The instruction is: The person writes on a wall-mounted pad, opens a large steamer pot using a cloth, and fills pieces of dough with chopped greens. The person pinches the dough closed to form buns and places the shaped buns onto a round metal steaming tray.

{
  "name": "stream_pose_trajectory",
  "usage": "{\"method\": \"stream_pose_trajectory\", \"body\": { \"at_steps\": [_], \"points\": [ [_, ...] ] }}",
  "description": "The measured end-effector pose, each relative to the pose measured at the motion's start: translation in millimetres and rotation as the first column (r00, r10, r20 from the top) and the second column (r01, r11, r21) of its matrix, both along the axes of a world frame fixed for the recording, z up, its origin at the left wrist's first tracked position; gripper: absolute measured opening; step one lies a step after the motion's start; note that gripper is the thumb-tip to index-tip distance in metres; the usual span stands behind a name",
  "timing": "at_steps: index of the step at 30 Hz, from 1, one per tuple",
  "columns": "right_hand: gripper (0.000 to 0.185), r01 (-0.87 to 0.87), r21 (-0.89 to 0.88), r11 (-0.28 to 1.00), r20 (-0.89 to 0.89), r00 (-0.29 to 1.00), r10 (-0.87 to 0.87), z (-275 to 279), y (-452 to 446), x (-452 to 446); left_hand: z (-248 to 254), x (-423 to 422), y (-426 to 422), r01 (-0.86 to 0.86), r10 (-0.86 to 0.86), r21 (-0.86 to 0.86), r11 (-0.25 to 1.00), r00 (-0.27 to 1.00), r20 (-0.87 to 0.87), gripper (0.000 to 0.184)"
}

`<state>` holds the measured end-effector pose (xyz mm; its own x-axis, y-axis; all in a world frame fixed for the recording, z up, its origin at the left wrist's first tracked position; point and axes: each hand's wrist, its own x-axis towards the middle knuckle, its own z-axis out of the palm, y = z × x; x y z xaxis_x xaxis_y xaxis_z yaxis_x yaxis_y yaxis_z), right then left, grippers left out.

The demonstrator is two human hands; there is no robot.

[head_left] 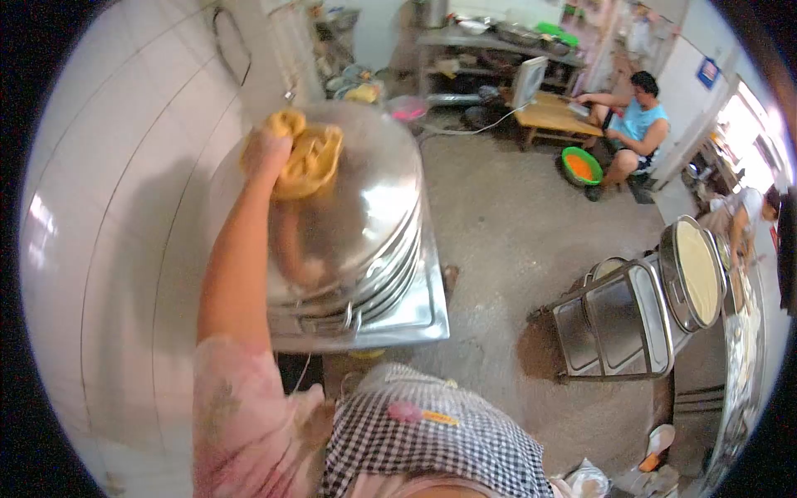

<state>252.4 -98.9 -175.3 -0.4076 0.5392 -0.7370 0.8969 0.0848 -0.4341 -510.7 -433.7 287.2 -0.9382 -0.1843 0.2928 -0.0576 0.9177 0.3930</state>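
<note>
My left arm reaches up over a large round metal lid [365,158] that tops a stack of round metal steamer trays [386,282]. My left hand [264,156] is closed on a crumpled yellow cloth [311,166], which lies against the lid's surface; the fingers are partly hidden by the cloth. The lid is shiny and mirrors part of my arm. My right hand is out of view. A black-and-white checked apron [440,423] covers my front.
The stack stands on a square metal top [423,319] beside a tiled wall [116,249]. To the right is a metal trolley [614,319] near a wide round pan [697,274] of pale food. One person [643,129] sits by a low wooden table [552,112]; another [747,212] bends at the right.
</note>
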Motion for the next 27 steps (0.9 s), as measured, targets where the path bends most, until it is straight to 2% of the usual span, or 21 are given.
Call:
{"method": "stream_pose_trajectory", "body": {
  "at_steps": [5, 8, 9, 10, 12, 15, 16, 18, 21, 23, 24, 26, 27],
  "points": [
    [0.033, -0.021, -0.022, 1.0, -0.084, 0.996, 0.019, 24, -11, -24, -2, 13, 8, -0.161, 0.175, 0.165, 0.973, 0.981, -0.078, 0.049],
    [0.033, 0.022, -0.054, 0.998, -0.183, 0.983, -0.031, 44, -16, -28, -3, 13, 6, -0.094, 0.115, 0.233, 0.968, 0.99, -0.08, 0.054],
    [0.032, 0.107, -0.137, 0.985, -0.276, 0.95, -0.142, 55, -20, -25, -3, 15, 7, -0.074, 0.096, 0.255, 0.964, 0.993, -0.073, 0.055],
    [0.03, 0.31, -0.105, 0.945, -0.302, 0.895, -0.328, 11, -25, -4, -5, 12, 5, -0.065, 0.096, 0.244, 0.968, 0.989, -0.116, 0.055],
    [0.03, 0.252, -0.063, 0.966, -0.197, 0.945, -0.259, -5, -19, 21, -13, 2, -3, -0.051, 0.096, 0.221, 0.974, 0.976, -0.197, 0.056],
    [0.03, 0.165, -0.044, 0.985, -0.115, 0.979, -0.169, -8, -15, 32, -4, -1, -13, -0.072, 0.12, 0.23, 0.971, 0.972, -0.201, 0.057],
    [0.029, 0.147, -0.042, 0.988, -0.104, 0.983, -0.15, -9, -14, 32, 3, -1, -22, -0.029, 0.086, 0.236, 0.971, 0.968, -0.235, 0.053],
    [0.029, 0.113, -0.042, 0.993, -0.093, 0.989, -0.117, -10, -11, 30, 22, -12, -48, 0.035, 0.059, 0.375, 0.927, 0.97, -0.235, 0.051],
    [0.029, 0.08, -0.056, 0.995, -0.093, 0.992, -0.085, -11, -7, 21, 77, 18, -65, 0.076, 0.041, 0.528, 0.846, 0.978, -0.206, 0.049],
    [0.029, 0.059, -0.06, 0.996, -0.1, 0.993, -0.065, -12, 0, 18, 97, 7, -90, 0.108, 0.089, 0.446, 0.888, 0.913, -0.398, 0.051],
    [0.029, 0.053, -0.068, 0.996, -0.105, 0.993, -0.06, -10, 2, 14, 114, -2, -111, 0.077, 0.08, 0.376, 0.924, 0.92, -0.384, 0.051],
    [0.029, 0.049, -0.083, 0.995, -0.118, 0.991, -0.059, -6, 7, 10, 147, -5, -134, 0.069, 0.104, 0.411, 0.909, 0.917, -0.385, 0.052],
    [0.029, 0.047, -0.09, 0.995, -0.124, 0.991, -0.058, -6, 8, 4, 158, -4, -141, 0.095, 0.138, 0.512, 0.853, 0.907, -0.399, 0.054]
  ]
}}
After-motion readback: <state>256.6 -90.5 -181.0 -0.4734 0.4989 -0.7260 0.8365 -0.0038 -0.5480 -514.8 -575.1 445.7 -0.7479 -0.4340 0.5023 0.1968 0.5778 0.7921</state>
